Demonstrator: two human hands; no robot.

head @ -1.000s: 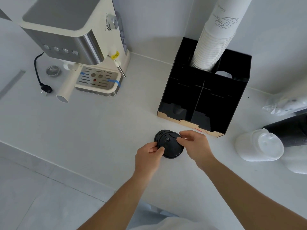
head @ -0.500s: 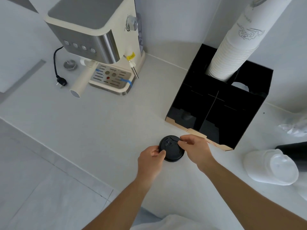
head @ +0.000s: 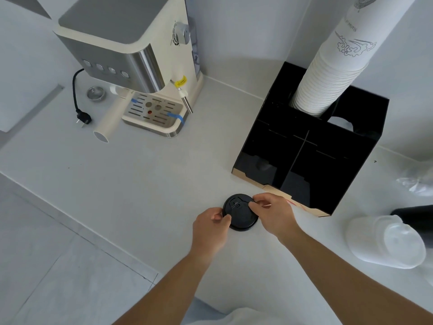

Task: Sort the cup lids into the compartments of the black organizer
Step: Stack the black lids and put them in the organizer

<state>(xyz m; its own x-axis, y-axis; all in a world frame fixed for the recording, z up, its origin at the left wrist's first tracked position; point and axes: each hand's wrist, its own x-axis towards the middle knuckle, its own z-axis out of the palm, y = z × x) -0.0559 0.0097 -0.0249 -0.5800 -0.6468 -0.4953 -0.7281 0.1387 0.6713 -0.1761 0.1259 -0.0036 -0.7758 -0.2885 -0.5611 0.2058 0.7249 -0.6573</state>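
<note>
Countertop (head: 145, 184), pale grey and matte, filled most of the view and carried everything else. Taking the black organizer (head: 332, 165) as landmark: it stood toward the far right of the surface, open-topped, with thin dividers splitting it into compartments, the two near ones dark inside, and a brown cardboard strip along its near bottom edge. A tall stack of white paper cups (head: 332, 73) rose tilted out of the organizer's far compartment. Well to the left of the organizer stood a cream and steel espresso machine (head: 131, 57), its handle lying forward on the surface, with a black power plug (head: 82, 117) and a small metal filter basket (head: 95, 93) lying farther left again. To the near right of the organizer lay a sleeve of clear plastic lids (head: 386, 242) on its side, with a black stack behind it at the frame edge.

Just in front of the organizer's near edge sat the black cup lids (head: 240, 214), a small stack resting flat on the surface, outside every compartment. The left hand (head: 209, 227) pinched the stack's left rim with curled fingers. The right hand (head: 273, 213) pinched the right rim between thumb and bent fingers, its knuckles close to the organizer's cardboard strip.
</note>
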